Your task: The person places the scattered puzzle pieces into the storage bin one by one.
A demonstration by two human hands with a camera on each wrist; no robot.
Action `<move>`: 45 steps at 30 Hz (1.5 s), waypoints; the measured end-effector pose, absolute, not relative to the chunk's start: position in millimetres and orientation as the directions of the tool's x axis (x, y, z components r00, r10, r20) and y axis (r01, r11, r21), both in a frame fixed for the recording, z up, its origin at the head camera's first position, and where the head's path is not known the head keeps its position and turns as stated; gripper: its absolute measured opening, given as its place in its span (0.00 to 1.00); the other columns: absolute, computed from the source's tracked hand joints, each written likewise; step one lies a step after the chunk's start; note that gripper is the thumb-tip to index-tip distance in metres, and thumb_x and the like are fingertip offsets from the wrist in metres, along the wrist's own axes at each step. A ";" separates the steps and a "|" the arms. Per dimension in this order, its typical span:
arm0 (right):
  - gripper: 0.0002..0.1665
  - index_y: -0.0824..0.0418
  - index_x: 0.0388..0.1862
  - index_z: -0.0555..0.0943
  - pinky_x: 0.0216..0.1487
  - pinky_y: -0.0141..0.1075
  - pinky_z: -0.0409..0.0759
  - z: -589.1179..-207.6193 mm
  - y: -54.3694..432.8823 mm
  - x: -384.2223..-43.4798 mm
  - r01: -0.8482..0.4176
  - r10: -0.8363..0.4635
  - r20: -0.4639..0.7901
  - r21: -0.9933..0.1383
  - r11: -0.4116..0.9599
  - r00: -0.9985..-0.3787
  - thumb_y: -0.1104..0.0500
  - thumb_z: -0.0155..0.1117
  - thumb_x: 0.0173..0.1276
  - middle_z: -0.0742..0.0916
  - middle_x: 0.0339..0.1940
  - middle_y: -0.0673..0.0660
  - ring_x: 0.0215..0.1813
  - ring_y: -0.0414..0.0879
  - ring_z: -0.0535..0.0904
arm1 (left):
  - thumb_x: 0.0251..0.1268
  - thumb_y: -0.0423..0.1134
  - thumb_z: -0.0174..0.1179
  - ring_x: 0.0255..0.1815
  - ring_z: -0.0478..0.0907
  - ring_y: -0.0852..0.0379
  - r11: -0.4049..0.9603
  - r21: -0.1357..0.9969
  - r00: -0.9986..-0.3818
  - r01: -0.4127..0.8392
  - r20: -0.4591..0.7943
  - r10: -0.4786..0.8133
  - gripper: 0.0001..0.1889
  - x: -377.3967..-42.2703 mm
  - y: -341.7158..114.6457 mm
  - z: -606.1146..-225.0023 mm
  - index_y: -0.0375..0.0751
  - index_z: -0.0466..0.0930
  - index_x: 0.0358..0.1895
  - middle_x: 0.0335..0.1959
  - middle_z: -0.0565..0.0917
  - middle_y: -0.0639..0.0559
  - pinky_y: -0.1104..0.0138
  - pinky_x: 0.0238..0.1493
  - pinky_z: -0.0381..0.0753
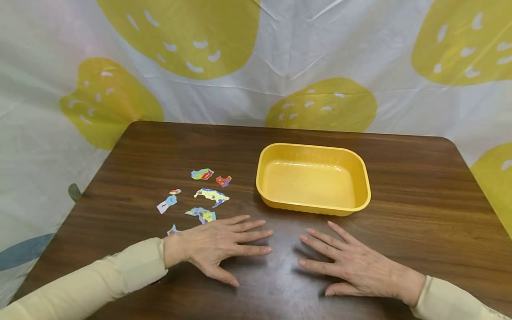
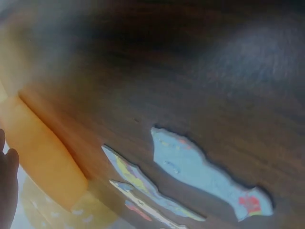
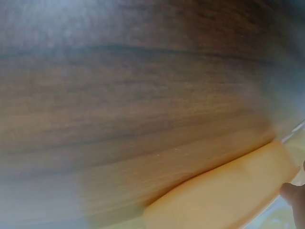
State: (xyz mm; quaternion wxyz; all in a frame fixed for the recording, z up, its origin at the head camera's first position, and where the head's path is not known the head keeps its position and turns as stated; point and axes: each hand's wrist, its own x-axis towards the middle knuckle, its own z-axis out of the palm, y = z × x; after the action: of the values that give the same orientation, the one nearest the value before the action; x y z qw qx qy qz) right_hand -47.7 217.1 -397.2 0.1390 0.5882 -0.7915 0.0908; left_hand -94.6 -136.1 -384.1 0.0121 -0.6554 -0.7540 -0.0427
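My left hand (image 1: pixel 219 243) is spread, palm down and fingers straight, low over the table's front half and holding nothing. Just beyond it lies a blue, yellow and purple puzzle piece (image 1: pixel 205 215). A small blue piece (image 1: pixel 173 230) pokes out from behind the wrist, partly hidden; the left wrist view shows a pale blue piece (image 2: pixel 190 167) with a red patch close by. Opposite, my right hand (image 1: pixel 356 269) is also spread with nothing in it, in front of a yellow plastic tub (image 1: pixel 310 207). That tub's side fills the lower right of the right wrist view.
Several more flat, irregular pieces lie left of the tub, among them a cream-and-blue one (image 1: pixel 212 194), a red one (image 1: pixel 223 181) and a pale blue-lilac one (image 1: pixel 167 204). The brown wooden table (image 1: pixel 416 191) ends at a white curtain (image 1: pixel 280 106) with yellow shapes.
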 end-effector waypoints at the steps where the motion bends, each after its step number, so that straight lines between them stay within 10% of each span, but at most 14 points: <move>1: 0.38 0.51 0.69 0.68 0.73 0.53 0.42 -397.2 217.4 -47.8 -0.955 -0.900 0.338 0.011 0.296 -0.275 0.34 0.53 0.65 0.68 0.70 0.64 0.70 0.57 0.62 | 0.59 0.71 0.48 0.76 0.44 0.48 0.144 0.061 -0.149 0.988 0.082 0.985 0.43 -94.4 -136.9 -384.5 0.54 0.54 0.74 0.76 0.51 0.50 0.54 0.73 0.51; 9: 0.30 0.60 0.61 0.76 0.72 0.42 0.52 -386.3 223.5 -58.7 -0.930 -0.780 0.515 -0.109 0.350 -0.354 0.41 0.50 0.71 0.76 0.63 0.63 0.63 0.54 0.69 | 0.61 0.65 0.52 0.74 0.53 0.44 0.252 0.192 -0.286 0.949 0.176 0.942 0.43 -97.2 -151.1 -383.6 0.46 0.53 0.74 0.74 0.57 0.45 0.53 0.70 0.56; 17: 0.19 0.68 0.49 0.81 0.51 0.17 0.68 -375.3 243.4 -78.1 -0.722 -0.349 0.667 -0.427 0.545 -0.658 0.55 0.58 0.69 0.82 0.43 0.59 0.48 0.36 0.74 | 0.59 0.57 0.61 0.71 0.60 0.52 0.470 0.370 -0.570 0.801 0.236 0.787 0.40 -101.8 -181.7 -382.0 0.46 0.58 0.72 0.71 0.64 0.51 0.59 0.69 0.61; 22: 0.19 0.69 0.50 0.80 0.41 0.13 0.69 -369.8 257.3 -90.6 -0.474 -0.061 0.572 -0.610 0.635 -0.818 0.75 0.63 0.59 0.79 0.38 0.44 0.40 0.28 0.71 | 0.57 0.49 0.66 0.67 0.67 0.52 0.580 0.437 -0.714 0.687 0.263 0.649 0.37 -102.6 -206.3 -385.1 0.48 0.63 0.70 0.67 0.70 0.52 0.57 0.65 0.66; 34: 0.25 0.74 0.60 0.70 0.33 0.15 0.72 -377.3 271.7 -117.1 -0.108 0.135 0.211 -0.837 0.536 -0.968 0.58 0.56 0.70 0.75 0.33 0.38 0.34 0.30 0.71 | 0.52 0.36 0.70 0.39 0.80 0.52 0.754 0.478 -0.882 0.451 0.367 0.295 0.23 -113.7 -262.4 -402.9 0.37 0.79 0.54 0.46 0.84 0.46 0.61 0.35 0.77; 45: 0.33 0.76 0.64 0.65 0.31 0.19 0.72 -379.7 270.6 -130.2 0.044 0.120 0.006 -0.913 0.405 -0.993 0.54 0.56 0.70 0.75 0.33 0.41 0.35 0.33 0.69 | 0.51 0.37 0.70 0.37 0.79 0.49 0.851 0.449 -0.953 0.273 0.246 0.176 0.19 -120.2 -284.8 -410.1 0.34 0.82 0.47 0.36 0.83 0.43 0.58 0.35 0.75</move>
State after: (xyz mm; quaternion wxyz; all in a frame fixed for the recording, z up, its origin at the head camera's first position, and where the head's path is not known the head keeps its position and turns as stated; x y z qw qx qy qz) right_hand -130.2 270.6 -379.7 0.0350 -0.0487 -0.8374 0.5433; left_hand -120.2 -284.8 -410.1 0.0983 -0.1173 -0.9569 -0.2466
